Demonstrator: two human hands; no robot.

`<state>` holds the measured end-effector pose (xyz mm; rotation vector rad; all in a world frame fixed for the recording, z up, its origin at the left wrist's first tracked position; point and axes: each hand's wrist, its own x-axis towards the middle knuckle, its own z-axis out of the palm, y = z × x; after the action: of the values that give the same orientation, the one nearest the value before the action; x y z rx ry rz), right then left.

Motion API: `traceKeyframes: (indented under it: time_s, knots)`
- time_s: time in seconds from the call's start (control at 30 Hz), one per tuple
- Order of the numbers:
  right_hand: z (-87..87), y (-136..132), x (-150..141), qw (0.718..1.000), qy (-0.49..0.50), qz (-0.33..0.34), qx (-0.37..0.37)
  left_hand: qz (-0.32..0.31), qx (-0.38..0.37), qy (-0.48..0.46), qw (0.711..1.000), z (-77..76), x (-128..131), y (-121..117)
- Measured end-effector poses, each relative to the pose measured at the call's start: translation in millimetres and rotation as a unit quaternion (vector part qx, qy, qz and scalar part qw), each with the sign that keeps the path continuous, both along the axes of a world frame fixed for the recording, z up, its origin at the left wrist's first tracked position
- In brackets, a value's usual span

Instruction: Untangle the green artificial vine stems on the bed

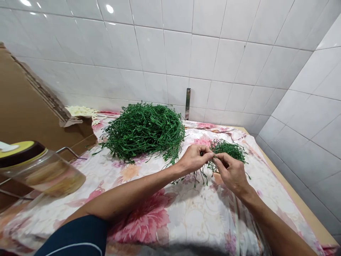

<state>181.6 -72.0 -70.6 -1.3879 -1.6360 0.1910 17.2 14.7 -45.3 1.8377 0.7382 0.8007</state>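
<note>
My left hand [197, 157] is closed, thumb and fingers pinched together. Thin green stems with small knobbed tips [203, 176] hang below it, seemingly from its grip. Close against it, my right hand [232, 173] pinches at the same spot, where a bit of green stem shows between the fingertips. Just behind my right hand lies a small pile of green stems [230, 149]. A much larger heap of the same stems [149, 131] sits to the left, beyond my left forearm. Fingers hide the exact point of contact.
A floral cloth [191, 213] covers the table. At left stand a clear jar with a yellow and brown lid [50, 174] and a cardboard box [23, 96]. Pale scraps [81, 111] lie beside the box. A metal bracket [188, 103] stands against the tiled wall [178, 53].
</note>
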Motion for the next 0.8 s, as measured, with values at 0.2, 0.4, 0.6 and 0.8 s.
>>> traceKeyframes:
  time_s: [0.2,0.4,0.6,0.8]
  knots:
    - [-0.6,2,3,0.999,-0.014,0.03,-0.008,0.0,0.007,-0.011,1.0,3.5,-1,-4]
    - [1.1,2,3,0.999,0.011,0.047,-0.02,-0.035,-0.074,-0.074,0.994,3.2,2,-1]
    - [4.3,0,-2,0.999,-0.019,0.023,-0.034,0.005,0.043,-0.027,0.999,2.9,-1,-3]
    - [3.6,-1,0,0.997,-0.006,0.053,-0.052,0.04,0.116,0.015,0.992,8.2,-4,-13]
